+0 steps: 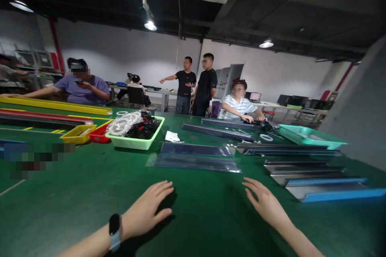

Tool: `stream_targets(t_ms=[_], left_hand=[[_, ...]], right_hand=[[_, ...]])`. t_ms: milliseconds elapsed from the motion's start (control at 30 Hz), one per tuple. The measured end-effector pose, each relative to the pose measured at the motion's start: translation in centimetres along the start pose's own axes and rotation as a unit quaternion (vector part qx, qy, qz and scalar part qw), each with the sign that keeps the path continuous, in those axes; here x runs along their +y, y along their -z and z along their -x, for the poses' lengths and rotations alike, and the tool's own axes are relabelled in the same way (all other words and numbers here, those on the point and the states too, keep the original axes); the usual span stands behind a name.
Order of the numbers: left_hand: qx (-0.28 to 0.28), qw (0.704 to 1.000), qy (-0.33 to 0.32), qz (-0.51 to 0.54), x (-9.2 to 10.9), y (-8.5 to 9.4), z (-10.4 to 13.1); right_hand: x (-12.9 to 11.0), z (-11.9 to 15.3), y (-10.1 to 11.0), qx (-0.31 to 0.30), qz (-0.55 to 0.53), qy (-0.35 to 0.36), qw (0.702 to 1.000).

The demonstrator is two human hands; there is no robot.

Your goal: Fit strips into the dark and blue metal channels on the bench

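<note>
My left hand (147,209) hovers over or rests on the green tabletop (205,225), fingers stretched out and thumb apart, holding nothing. A watch with a grey band (114,233) is on that wrist. To the right, my right hand (265,204) is also open, with nothing in it. Beyond both hands lie two flat strips in clear film, the nearer strip (196,163) and the farther strip (197,149). Metal channel profiles, including a blue-edged profile (331,196), lie to the right of my right hand.
A light green basket (132,142) holds black parts and white rings. Beside it stand a red bin (101,133) and a yellow bin (76,133). Long profiles (218,131) and a teal tray (313,136) lie farther back. Seated co-workers (83,88) are across the table; others stand behind.
</note>
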State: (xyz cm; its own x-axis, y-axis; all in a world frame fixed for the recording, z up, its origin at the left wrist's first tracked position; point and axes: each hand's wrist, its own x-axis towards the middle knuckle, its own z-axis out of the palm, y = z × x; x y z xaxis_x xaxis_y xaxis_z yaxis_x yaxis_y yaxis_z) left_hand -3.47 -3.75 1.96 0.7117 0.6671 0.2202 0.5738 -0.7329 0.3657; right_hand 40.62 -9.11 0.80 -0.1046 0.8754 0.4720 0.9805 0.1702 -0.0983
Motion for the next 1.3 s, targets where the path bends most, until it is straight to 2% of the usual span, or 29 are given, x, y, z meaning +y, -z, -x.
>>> stream_targets(t_ms=[67, 133, 200, 300, 433, 600, 733, 867, 967, 1200, 1300], left_hand=[[-0.032, 0.998, -0.053, 0.019, 2.5, -1.0, -0.5], [-0.043, 0.995, -0.081, 0.033, 3.7, -1.6, -0.7], [-0.05, 0.993, -0.094, 0.05, 4.1, -2.1, -0.9], [-0.06, 0.993, -0.09, 0.053, 4.0, -2.8, -1.0], [-0.062, 0.994, -0.076, 0.049, 4.1, -2.9, -0.9], [-0.069, 0.993, -0.082, 0.047, 4.4, -2.4, -1.1], [-0.073, 0.993, -0.082, 0.039, 4.2, -2.6, -1.2], [-0.067, 0.993, -0.089, 0.046, 3.8, -3.0, -1.2], [-0.056, 0.992, -0.098, 0.052, 3.6, -3.2, -1.2], [-0.057, 0.993, -0.098, 0.041, 3.6, -3.2, -1.1], [-0.067, 0.993, -0.093, 0.03, 3.6, -3.3, -1.0]], right_hand=[[4.3, 2.3, 0.7, 0.039, 0.037, -0.029, 0.998], [8.2, 4.0, 1.2, 0.081, 0.072, -0.066, 0.992], [11.5, 4.9, 1.4, 0.129, 0.111, -0.121, 0.978], [15.0, 5.6, 1.0, 0.184, 0.153, -0.214, 0.947], [17.9, 6.3, -0.4, 0.168, 0.137, -0.263, 0.94], [20.1, 7.1, -1.6, 0.102, 0.121, -0.271, 0.949], [19.5, 7.2, -0.6, 0.061, 0.102, -0.28, 0.953], [17.0, 7.1, 1.0, 0.03, 0.083, -0.324, 0.942], [14.8, 6.9, 1.6, 0.025, 0.08, -0.317, 0.945], [9.6, 6.7, 1.3, 0.014, 0.039, -0.205, 0.978], [7.4, 6.5, 1.0, 0.012, 0.019, -0.178, 0.984]])
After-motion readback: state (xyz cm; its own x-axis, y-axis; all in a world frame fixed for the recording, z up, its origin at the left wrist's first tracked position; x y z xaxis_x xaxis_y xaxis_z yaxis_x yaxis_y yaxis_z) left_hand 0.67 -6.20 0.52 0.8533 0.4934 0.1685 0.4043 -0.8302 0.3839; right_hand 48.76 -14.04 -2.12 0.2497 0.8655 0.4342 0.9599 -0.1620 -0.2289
